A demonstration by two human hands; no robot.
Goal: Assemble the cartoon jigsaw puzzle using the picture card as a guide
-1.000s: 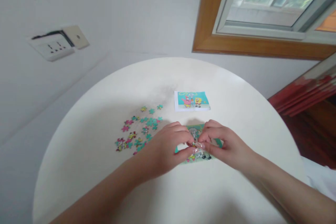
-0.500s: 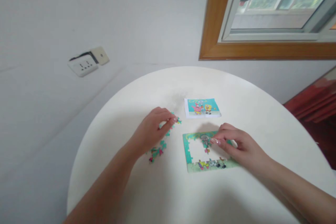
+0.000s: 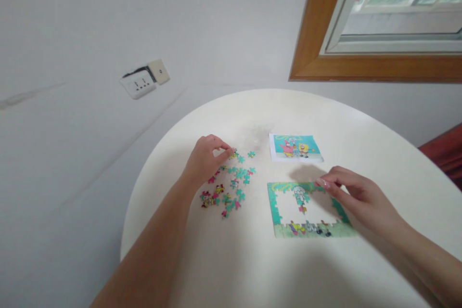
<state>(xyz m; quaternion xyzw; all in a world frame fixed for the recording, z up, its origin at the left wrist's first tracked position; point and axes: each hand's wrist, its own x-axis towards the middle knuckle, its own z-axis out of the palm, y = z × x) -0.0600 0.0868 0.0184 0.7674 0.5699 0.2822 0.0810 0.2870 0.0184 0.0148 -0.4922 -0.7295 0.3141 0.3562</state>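
Note:
A partly built jigsaw puzzle (image 3: 309,208) with a green frame and a bare middle lies on the round white table (image 3: 252,260). Several loose puzzle pieces (image 3: 231,185) are scattered to its left. My left hand (image 3: 206,159) reaches over the far edge of that scatter, thumb and fingertips pinched at a small piece. My right hand (image 3: 357,197) rests on the right side of the puzzle, fingers loosely curled and pointing left, nothing seen in them. A small reference picture (image 3: 295,147) lies just beyond the puzzle.
The table stands in a corner of white walls. A wall socket (image 3: 143,81) sits on the left wall, a wooden-framed window (image 3: 325,43) is at the upper right, and something red (image 3: 445,151) shows at the right edge.
Both hands were together over the puzzle a second ago. My left hand has since gone left to the loose pieces, and the right hand has slid to the puzzle's right side.

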